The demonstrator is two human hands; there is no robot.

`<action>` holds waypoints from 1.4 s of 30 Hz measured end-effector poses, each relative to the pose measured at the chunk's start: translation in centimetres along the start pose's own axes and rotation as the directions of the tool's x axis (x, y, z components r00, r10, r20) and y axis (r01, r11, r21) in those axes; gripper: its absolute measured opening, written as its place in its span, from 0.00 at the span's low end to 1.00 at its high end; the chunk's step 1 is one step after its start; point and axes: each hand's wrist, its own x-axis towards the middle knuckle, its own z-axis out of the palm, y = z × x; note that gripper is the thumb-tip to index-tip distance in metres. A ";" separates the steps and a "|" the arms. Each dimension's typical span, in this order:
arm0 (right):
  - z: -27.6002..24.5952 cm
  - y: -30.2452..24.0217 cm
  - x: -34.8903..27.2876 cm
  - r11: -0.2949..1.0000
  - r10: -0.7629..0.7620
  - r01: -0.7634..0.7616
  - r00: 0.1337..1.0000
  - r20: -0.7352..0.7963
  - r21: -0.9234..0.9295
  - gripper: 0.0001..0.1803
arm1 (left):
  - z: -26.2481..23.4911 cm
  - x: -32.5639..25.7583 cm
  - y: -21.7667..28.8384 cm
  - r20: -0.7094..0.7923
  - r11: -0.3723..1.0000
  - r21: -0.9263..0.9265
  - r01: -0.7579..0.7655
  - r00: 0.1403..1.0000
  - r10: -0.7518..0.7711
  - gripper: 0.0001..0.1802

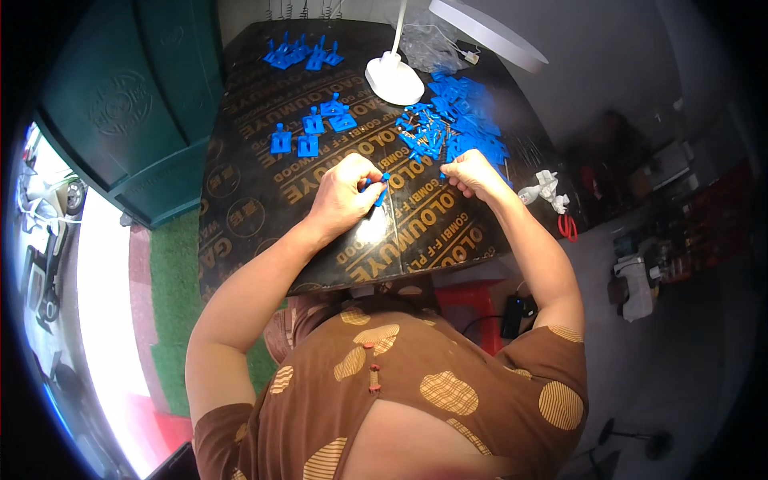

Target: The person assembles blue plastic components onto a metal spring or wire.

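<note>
My left hand [350, 192] is closed over the dark tabletop, gripping a small blue plastic part [381, 194] that sticks out past the thumb. Further right, my right hand [474, 173] has its fingers curled in a pinch; a bit of blue shows at the fingertips, too small to name. Just beyond that hand lies a heap of small blue parts [424, 128] with metal pins among them. Flat blue plates [472, 112] are piled beside this heap. Several blue assemblies [313, 122], each a square base with an upright knob, stand beyond my left hand.
More blue assemblies [298, 54] stand at the far left of the table [264, 232]. A white lamp [394, 78] stands at the back, near a clear plastic bag [432, 48]. Red-handled scissors [567, 228] and crumpled white material [547, 190] lie at the right edge.
</note>
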 end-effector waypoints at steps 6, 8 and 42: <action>0.3 -0.5 0.2 1.000 0.018 -0.018 1.000 -0.013 -0.017 0.13 | 0.0 -0.1 0.0 -0.008 1.000 0.014 -0.019 1.000 0.020 0.06; 0.3 -0.8 0.2 0.997 0.079 -0.079 0.997 -0.006 -0.001 0.13 | 0.1 -0.1 -0.1 -0.012 1.000 0.016 -0.018 1.000 0.018 0.06; 1.2 -0.3 -1.8 0.835 0.100 -0.127 0.992 0.078 0.535 0.15 | 0.2 -0.3 -0.5 0.037 0.999 -0.020 0.029 0.999 -0.028 0.06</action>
